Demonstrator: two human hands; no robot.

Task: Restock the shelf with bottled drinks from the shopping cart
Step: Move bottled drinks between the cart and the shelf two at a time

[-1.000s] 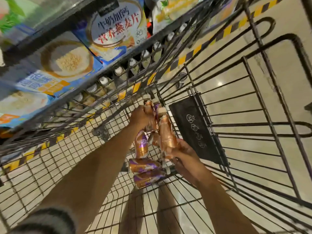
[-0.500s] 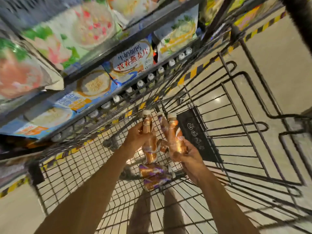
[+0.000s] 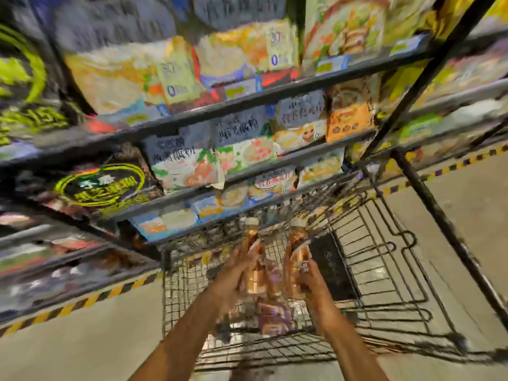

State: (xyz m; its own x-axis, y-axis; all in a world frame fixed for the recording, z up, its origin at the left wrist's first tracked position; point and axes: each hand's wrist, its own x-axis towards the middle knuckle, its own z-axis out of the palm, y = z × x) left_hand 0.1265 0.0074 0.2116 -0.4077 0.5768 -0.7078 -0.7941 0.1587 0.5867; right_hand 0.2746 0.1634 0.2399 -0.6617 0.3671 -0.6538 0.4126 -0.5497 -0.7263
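Left hand: the left hand (image 3: 233, 273) lies against a copper-brown plastic bottle with a pale cap (image 3: 250, 237). Its fingers seem curled round the body, but the picture is smeared.
Right hand: the right hand (image 3: 314, 281) clasps a second copper-brown bottle with a purple label (image 3: 298, 243) from the opposite side.
Between the hands: more copper colour shows there, perhaps further bottles. I cannot count them.
Why held so: both hands close inward with the caps up. I judge that several bottles are carried as one bunch to save trips, and so that they can be stood down upright.
Where the bottles are: in the air above the basket of the grey wire shopping cart (image 3: 178, 287), near its end toward the shelf, and not yet on any shelf.
Left in the cart: purple-and-copper bottles (image 3: 272, 317) lie on their sides on the wire floor, under the hands. Nothing props them there.
Black panel: a flat black panel (image 3: 332, 268) sits against the wire just beside the right hand, out of the way.
Shelf: grey metal shelves (image 3: 247, 100) carry colourful cereal boxes (image 3: 181, 166), with their faces turned to the aisle for reading. The cart stands close against them, which makes the reach short.
Place for the drinks: I cannot tell, because the low shelf behind the cart is too blurred.
Stage: probably the lift out of the cart, with the setting down not yet done.
Risk: a bottle in the middle may slip if the pressure loosens.
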